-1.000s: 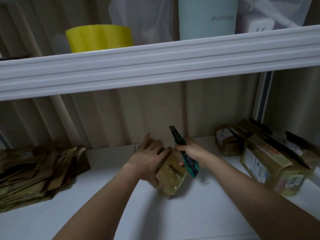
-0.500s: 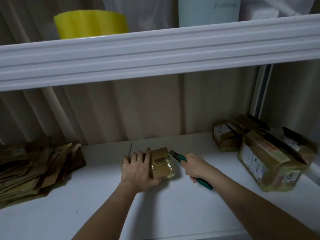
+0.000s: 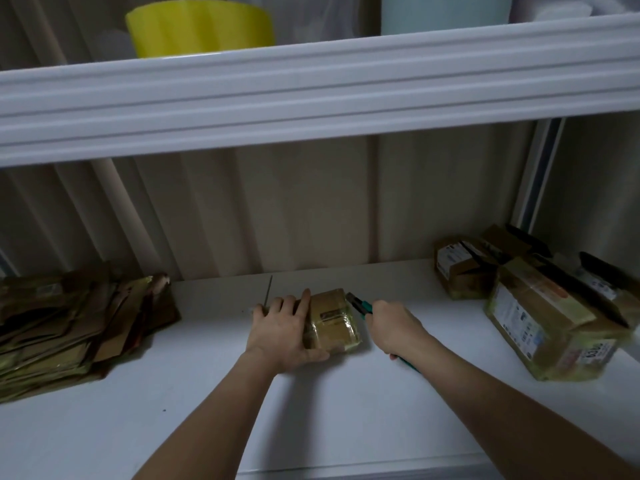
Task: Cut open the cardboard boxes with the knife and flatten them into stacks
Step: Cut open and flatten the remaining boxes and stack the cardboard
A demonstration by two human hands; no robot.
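hands (image 3: 287, 327) on box (image 3: 334, 320) (taped), knife (image 3: 360, 304)

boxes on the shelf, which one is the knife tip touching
The small tape-wrapped box under the left hand; the knife in the right hand meets its far right corner. The boxes at right lie untouched.

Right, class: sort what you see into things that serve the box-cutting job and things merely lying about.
Job:
small taped box
knife
left hand
right hand
uncut boxes
flattened stack

Lying about:
yellow tub
pale container
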